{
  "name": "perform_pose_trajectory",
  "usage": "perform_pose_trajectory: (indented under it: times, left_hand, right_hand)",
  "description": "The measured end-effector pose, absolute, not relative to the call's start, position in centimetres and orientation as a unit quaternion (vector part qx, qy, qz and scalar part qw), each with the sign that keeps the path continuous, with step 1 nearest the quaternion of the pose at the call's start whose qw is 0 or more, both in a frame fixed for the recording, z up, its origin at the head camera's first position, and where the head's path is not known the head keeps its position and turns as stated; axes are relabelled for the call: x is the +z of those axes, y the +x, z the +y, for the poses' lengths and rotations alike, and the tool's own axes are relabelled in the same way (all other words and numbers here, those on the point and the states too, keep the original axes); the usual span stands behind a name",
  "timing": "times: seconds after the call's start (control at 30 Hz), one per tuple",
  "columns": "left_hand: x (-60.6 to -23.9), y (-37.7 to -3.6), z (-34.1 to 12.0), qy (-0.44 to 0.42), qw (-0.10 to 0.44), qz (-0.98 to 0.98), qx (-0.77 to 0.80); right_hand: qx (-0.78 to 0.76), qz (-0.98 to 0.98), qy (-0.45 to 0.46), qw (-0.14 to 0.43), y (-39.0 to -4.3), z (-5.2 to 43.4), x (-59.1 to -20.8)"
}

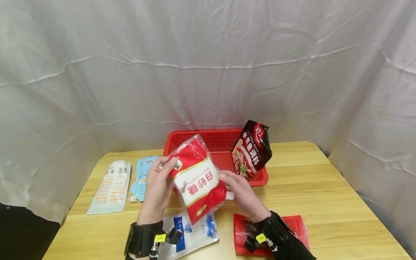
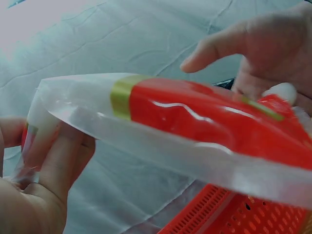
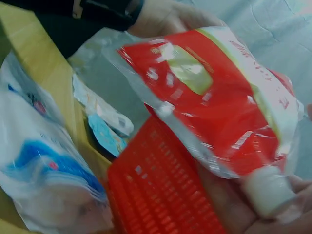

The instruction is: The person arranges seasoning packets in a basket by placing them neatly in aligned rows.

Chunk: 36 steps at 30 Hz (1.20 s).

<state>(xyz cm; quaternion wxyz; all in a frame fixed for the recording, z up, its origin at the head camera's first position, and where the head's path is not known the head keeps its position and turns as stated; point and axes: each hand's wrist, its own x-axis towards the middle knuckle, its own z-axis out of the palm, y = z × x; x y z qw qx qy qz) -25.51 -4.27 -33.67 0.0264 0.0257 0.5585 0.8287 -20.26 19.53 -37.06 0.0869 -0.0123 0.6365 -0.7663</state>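
A red and white bag of white granulated sugar (image 1: 198, 180), with a white screw cap (image 3: 268, 190) at one corner, is held tilted above the table. My left hand (image 1: 159, 187) grips its upper left edge, thumb on the printed front. At the opposite side, my right hand (image 1: 242, 193) is against the bag near the cap. In the left wrist view the right thumb (image 2: 214, 51) is straight and stands off the bag. The bag partly covers the red basket (image 1: 264, 178) behind it. A black pouch of fish seasoning (image 1: 250, 151) stands leaning inside the basket at its right.
Left on the wooden table (image 1: 302, 173) lie a white printed pouch (image 1: 112, 187) and a light blue spouted pouch (image 1: 141, 177). Below my hands are a white and blue bag (image 1: 191, 238) and a red pouch (image 1: 240, 234), partly under my right wrist. A grey curtain (image 1: 208, 90) surrounds the table.
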Motion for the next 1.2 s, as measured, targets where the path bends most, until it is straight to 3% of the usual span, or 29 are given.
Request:
perform_pose_trajectory:
  times: [0.3,0.53,0.73,1.2]
  left_hand:
    - [-33.4,-25.6,-4.5,0.015,0.001,0.456,0.89]
    - [-33.3,-25.7,-4.1,0.017,0.0,0.401,0.916]
    - [-33.6,-25.7,-3.4,0.023,0.016,0.398,0.917]
    - [-34.0,-25.5,-3.3,0.024,0.008,0.456,0.89]
  right_hand:
    - [-0.887,0.459,0.038,0.039,-19.3,16.9,-37.8]
    - [-0.916,0.387,0.04,0.099,-18.6,15.3,-38.3]
    - [-0.92,0.375,0.037,0.111,-18.4,15.0,-38.4]
    - [-0.904,0.422,0.051,0.04,-18.8,15.9,-38.1]
